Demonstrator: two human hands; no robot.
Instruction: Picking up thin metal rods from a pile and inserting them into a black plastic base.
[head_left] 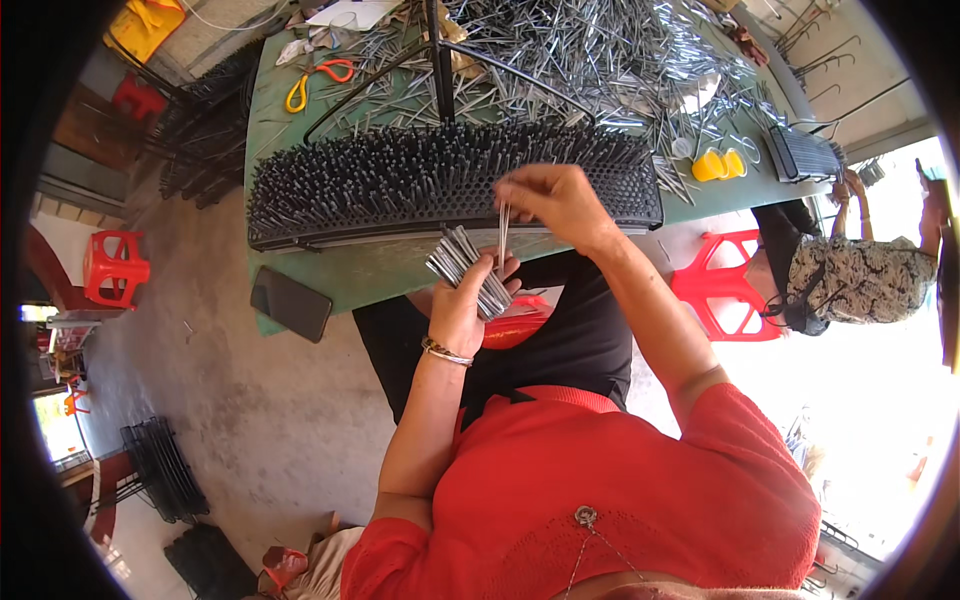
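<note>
My left hand [458, 318] is closed around a bundle of slim silver metal rods [462, 262], just in front of the table's near edge. Above it, my right hand [560, 205] pinches a few thin metal rods [503, 235] that hang down toward the bundle; their exact number is hard to make out. Directly beyond both hands lies a long, curved black rack [625, 200] full of small holes. Upright rods crowd its left and middle, while bare holes show toward its right end. A black metal frame [443, 75] rises behind the rack.
Loose metal rods [600, 60] are heaped across the green table [345, 280]. Orange-handled scissors [318, 82], a dark phone [290, 303] and yellow cups [718, 165] lie around the rack. At right, another person [860, 280] sits by a smaller rack [803, 155]. Red stools [117, 268] stand nearby.
</note>
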